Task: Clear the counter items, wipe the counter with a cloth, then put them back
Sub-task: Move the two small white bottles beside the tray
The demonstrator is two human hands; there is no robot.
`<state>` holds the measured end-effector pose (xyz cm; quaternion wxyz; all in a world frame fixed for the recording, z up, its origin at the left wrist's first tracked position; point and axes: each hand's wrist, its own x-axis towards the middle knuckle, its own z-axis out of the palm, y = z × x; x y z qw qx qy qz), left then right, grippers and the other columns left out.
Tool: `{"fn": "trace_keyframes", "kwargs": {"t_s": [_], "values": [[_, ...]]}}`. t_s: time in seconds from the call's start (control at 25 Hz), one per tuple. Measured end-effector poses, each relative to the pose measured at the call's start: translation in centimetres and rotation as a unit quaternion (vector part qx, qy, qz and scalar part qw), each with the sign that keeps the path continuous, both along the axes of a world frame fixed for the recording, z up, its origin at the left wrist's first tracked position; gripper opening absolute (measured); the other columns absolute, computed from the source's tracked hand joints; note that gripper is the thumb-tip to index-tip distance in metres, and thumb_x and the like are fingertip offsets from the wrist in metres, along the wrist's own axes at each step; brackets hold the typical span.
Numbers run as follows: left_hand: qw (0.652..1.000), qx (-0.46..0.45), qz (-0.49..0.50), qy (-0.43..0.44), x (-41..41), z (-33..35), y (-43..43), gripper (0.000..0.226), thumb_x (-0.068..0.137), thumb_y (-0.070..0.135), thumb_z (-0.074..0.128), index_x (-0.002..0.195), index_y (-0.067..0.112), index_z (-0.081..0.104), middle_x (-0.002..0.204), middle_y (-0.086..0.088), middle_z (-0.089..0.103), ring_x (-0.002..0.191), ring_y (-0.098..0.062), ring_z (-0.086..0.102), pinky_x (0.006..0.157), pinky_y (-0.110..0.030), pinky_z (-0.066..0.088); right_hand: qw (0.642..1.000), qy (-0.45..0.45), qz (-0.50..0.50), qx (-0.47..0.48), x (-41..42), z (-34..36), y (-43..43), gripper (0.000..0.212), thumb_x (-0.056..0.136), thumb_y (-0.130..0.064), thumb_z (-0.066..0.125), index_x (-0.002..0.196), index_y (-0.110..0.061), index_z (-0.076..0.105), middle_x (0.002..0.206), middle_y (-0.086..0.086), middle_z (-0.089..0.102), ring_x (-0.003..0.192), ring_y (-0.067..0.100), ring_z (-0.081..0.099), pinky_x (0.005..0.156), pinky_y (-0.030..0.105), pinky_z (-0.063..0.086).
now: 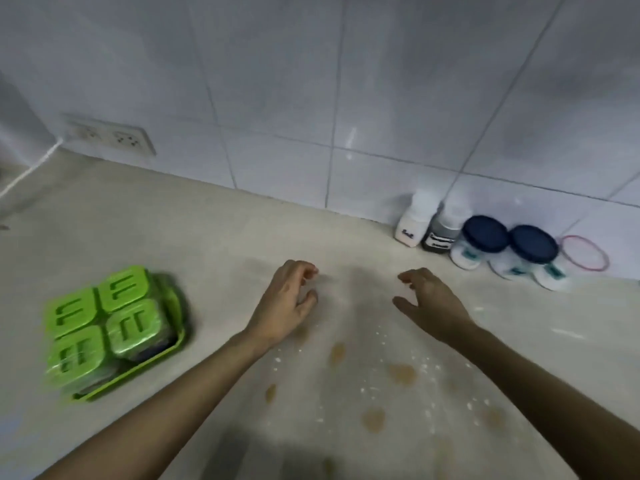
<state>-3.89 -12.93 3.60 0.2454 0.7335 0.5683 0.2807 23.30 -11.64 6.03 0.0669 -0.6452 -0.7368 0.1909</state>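
My left hand [287,301] and my right hand [431,303] hover over the middle of the beige counter [214,237], fingers curled apart, holding nothing. A green tray of several green-lidded spice boxes [110,327] sits to the left of my left hand. Against the tiled wall at the right stand a white salt bottle [414,220], a dark pepper bottle [441,232] and two jars with dark blue lids [509,247]. Brown stains [401,374] and white powder specks [426,368] dirty the counter below my hands. No cloth is in view.
A pink rubber band [584,252] lies beside the jars at the far right. A double wall socket [110,136] sits at the back left, with a white cable [31,171] running from it across the counter's left edge.
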Motion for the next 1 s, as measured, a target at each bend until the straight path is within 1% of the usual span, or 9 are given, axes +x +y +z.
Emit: {"fn": "trace_keyframes", "kwargs": {"t_s": [0.12,0.24,0.32,0.44,0.56,0.64,0.72,0.8,1.0], "values": [[0.996,0.026,-0.074,0.034,8.4,1.6,6.8,0.042,0.087,0.014,0.058,0.128,0.010,0.048,0.127,-0.007,0.046,0.115,-0.019,0.048,0.098,-0.027,0.039,0.994,-0.066,-0.044,0.080,7.5,2.0,3.6,0.043,0.084,-0.032,0.060,0.119,-0.007,0.056,0.118,0.015,0.056,0.107,0.037,0.054,0.086,0.042,0.046],[0.990,0.053,-0.097,0.085,15.1,3.1,12.3,0.055,0.084,0.015,0.058,0.136,0.008,0.040,0.141,-0.011,0.037,0.127,-0.029,0.040,0.104,-0.040,0.038,0.984,-0.107,-0.057,0.134,11.3,3.3,7.2,0.048,0.082,-0.024,0.061,0.125,-0.003,0.051,0.125,0.019,0.052,0.110,0.040,0.049,0.086,0.047,0.044],[0.982,0.068,-0.115,0.135,18.2,3.4,14.7,0.062,0.083,0.015,0.058,0.140,0.009,0.035,0.151,-0.011,0.029,0.134,-0.031,0.033,0.106,-0.045,0.037,0.981,-0.127,-0.046,0.137,12.0,3.3,9.1,0.058,0.084,-0.024,0.062,0.135,-0.005,0.042,0.136,0.018,0.044,0.118,0.037,0.045,0.093,0.048,0.041],[0.963,0.068,-0.144,0.216,20.7,2.9,17.2,0.064,0.084,0.015,0.059,0.143,0.011,0.033,0.158,-0.007,0.019,0.142,-0.029,0.021,0.110,-0.043,0.032,0.985,-0.125,-0.029,0.113,12.0,2.7,11.3,0.065,0.084,-0.023,0.060,0.143,-0.012,0.033,0.147,0.013,0.034,0.124,0.037,0.041,0.098,0.047,0.039],[0.958,0.094,-0.154,0.223,21.2,1.4,18.4,0.067,0.080,0.013,0.064,0.140,0.012,0.034,0.152,-0.008,0.028,0.139,-0.032,0.027,0.111,-0.046,0.033,0.993,-0.081,-0.002,0.089,11.3,1.6,12.7,0.068,0.084,-0.017,0.060,0.145,-0.018,0.031,0.150,0.011,0.031,0.121,0.039,0.044,0.099,0.045,0.041],[0.956,0.119,-0.150,0.223,21.8,1.1,18.4,0.064,0.080,0.009,0.064,0.138,0.013,0.037,0.142,-0.010,0.034,0.126,-0.035,0.038,0.106,-0.045,0.039,0.994,-0.048,-0.020,0.097,11.2,1.4,13.2,0.064,0.085,-0.016,0.062,0.143,-0.018,0.035,0.144,0.013,0.036,0.116,0.038,0.049,0.095,0.042,0.044],[0.955,0.133,-0.120,0.235,21.9,1.5,17.8,0.057,0.084,0.007,0.061,0.136,0.014,0.041,0.136,-0.013,0.037,0.116,-0.035,0.042,0.101,-0.040,0.041,0.994,-0.040,-0.031,0.094,11.0,1.6,13.8,0.060,0.084,-0.021,0.066,0.139,-0.018,0.040,0.135,0.015,0.039,0.108,0.036,0.054,0.092,0.040,0.046],[0.957,0.117,-0.125,0.235,21.1,2.4,17.5,0.051,0.088,0.010,0.061,0.135,0.016,0.042,0.131,-0.014,0.042,0.115,-0.035,0.044,0.097,-0.038,0.041,0.994,-0.047,-0.035,0.087,10.7,2.0,14.3,0.058,0.081,-0.025,0.069,0.134,-0.018,0.045,0.132,0.013,0.041,0.104,0.035,0.055,0.089,0.038,0.046],[0.971,0.045,-0.127,0.196,14.8,4.0,15.9,0.048,0.089,0.024,0.063,0.134,0.019,0.046,0.124,-0.014,0.050,0.113,-0.031,0.051,0.096,-0.037,0.043,0.995,-0.064,0.035,0.068,7.0,2.9,14.5,0.055,0.079,-0.018,0.071,0.129,-0.019,0.049,0.135,0.008,0.048,0.109,0.035,0.054,0.091,0.034,0.042]]}}
